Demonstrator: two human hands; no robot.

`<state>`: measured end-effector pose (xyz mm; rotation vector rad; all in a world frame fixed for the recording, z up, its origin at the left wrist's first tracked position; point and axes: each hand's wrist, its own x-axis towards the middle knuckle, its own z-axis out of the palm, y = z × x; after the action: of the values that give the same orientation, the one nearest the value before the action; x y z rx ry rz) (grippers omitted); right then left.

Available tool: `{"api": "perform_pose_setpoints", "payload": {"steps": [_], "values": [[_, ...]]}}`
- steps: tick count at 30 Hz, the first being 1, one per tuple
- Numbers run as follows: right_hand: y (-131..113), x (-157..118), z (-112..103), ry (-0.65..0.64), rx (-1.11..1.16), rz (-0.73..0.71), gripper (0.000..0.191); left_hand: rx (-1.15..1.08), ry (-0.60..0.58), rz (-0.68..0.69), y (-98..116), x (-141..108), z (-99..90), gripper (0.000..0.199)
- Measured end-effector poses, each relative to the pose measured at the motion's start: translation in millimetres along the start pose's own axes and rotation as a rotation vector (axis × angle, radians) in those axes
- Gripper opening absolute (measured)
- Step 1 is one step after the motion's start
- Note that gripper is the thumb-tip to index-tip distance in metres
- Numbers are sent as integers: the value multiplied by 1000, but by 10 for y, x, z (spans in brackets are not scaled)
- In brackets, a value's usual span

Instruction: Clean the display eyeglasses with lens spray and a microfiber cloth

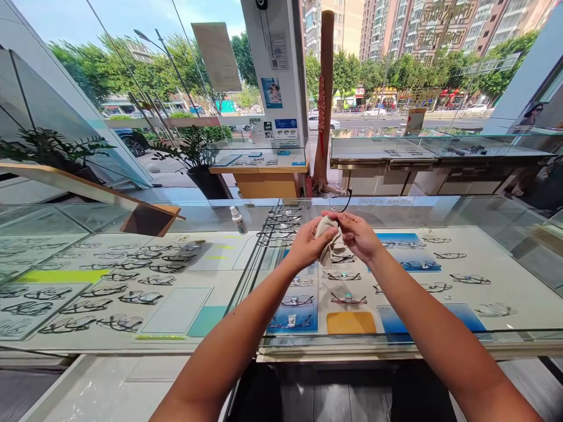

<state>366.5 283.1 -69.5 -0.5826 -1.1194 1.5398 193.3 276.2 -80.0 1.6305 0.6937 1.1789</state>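
My left hand (310, 239) is closed around a crumpled pale beige cloth (328, 251), which hangs down below the fingers over the glass counter. Against it, my right hand (359, 234) pinches a pair of dark-rimmed eyeglasses (349, 201). One round lens rim sticks up above both hands; the rest of the frame is hidden by the fingers and the cloth. The two hands meet at the cloth. To their left, several eyeglasses (281, 226) lie in a column on top of the counter. A small white spray bottle (238, 221) stands farther left on the glass.
Beneath my arms is the glass display counter (484, 335), with rows of eyeglasses on its inner shelf. Another case (176, 302) joins it on the left. A wooden-edged panel (149, 221) juts over that case. Beyond stand a potted plant (206, 179) and a tall wooden post (324, 99).
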Motion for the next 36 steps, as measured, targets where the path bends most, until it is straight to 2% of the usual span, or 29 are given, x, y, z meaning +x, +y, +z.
{"api": "perform_pose_setpoints", "payload": {"steps": [4, 9, 12, 15, 20, 25, 30, 36], "values": [[1, -13, 31, -30, -15, -16, 33, -11, 49, -24, 1, 19, 12, 63], [-61, 5, -70, 2, -51, -84, 28, 51, 145, 29, -83, 90, -85, 65], [-134, -4, -137, -58, -130, -122, 23, 9, 276, 13, -138, 129, -173, 65], [-180, -31, -143, -143, -230, -80, 23, -45, 345, 9, -130, 147, -235, 67], [-160, -59, -77, -221, -336, -11, 29, -126, 310, -14, -22, 132, -238, 71], [-110, -50, -104, -280, -412, 14, 32, -113, 270, 3, 3, 129, -233, 72], [-75, -41, -133, -279, -460, 12, 33, -145, 266, -9, -7, 133, -238, 74], [-51, -13, -138, -242, -450, 10, 34, -165, 138, -50, 72, 85, -213, 63]]}}
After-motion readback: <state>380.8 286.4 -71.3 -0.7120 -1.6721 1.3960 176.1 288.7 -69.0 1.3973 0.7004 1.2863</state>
